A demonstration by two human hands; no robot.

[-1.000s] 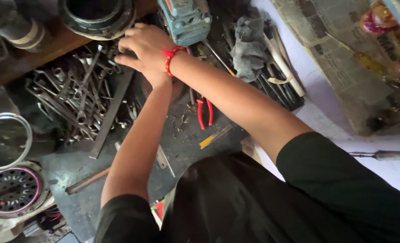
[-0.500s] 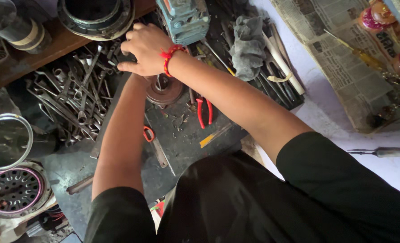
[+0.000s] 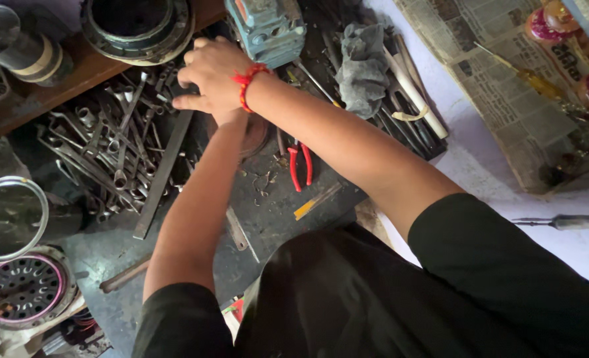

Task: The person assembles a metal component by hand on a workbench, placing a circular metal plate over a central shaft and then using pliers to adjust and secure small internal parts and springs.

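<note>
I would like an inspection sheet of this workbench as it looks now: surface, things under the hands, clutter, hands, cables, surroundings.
Surface: dark, stained metal bench top with small scraps on it.
Things in hand: heap of grey steel spanners; long flat steel bar beside it.
Clutter: red-handled pliers, crumpled grey rag, blue-grey motor housing, round black metal ring part.
Hands: right hand, red thread on its wrist, lies over the heap; left hand hidden beneath it, grip cannot be told.
Cables: nothing seen.
Surroundings: spread newspaper sheets to the right; round perforated metal disc at lower left.
</note>
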